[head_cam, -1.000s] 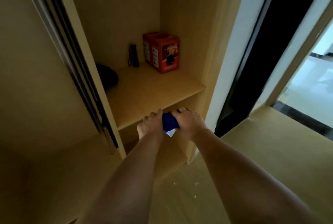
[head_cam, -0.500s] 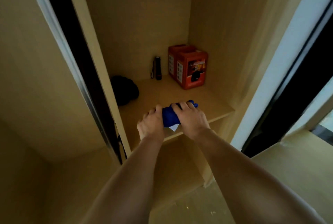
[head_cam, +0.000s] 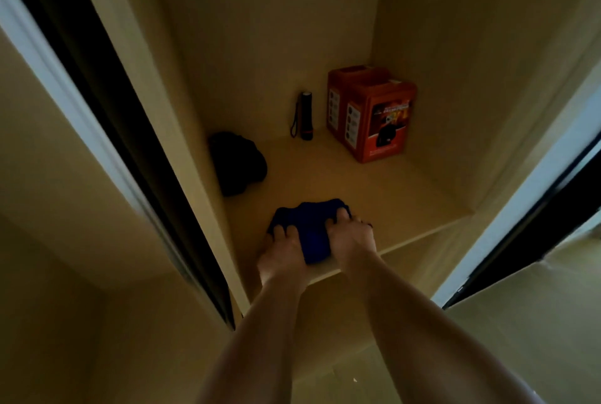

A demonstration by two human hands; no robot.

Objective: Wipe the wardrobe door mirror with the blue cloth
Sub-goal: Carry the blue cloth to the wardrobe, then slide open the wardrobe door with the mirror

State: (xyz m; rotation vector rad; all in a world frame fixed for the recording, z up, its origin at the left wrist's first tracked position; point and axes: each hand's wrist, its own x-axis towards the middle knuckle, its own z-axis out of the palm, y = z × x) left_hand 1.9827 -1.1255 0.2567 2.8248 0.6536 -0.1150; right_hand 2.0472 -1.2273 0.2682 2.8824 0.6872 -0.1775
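The blue cloth (head_cam: pixel 310 228) lies bunched on the front part of the wooden wardrobe shelf (head_cam: pixel 406 208). Both my hands are on it. My left hand (head_cam: pixel 283 249) grips its left side with curled fingers, and my right hand (head_cam: pixel 349 236) grips its right side, fingertips dug into the fabric. The sliding wardrobe door (head_cam: pixel 81 104) stands at the left, seen edge-on with a pale frame and dark track. I see no mirror surface from this angle.
At the back of the shelf stand two orange boxes (head_cam: pixel 374 114) and an upright black flashlight (head_cam: pixel 305 115). A black bundle (head_cam: pixel 237 162) sits at the shelf's left side. A dark door edge (head_cam: pixel 536 231) runs along the right.
Both hands carried the cloth forward from the shelf's front edge onto the shelf, and the cloth now spreads wider between them. The view has moved closer and tilted toward the shelf.
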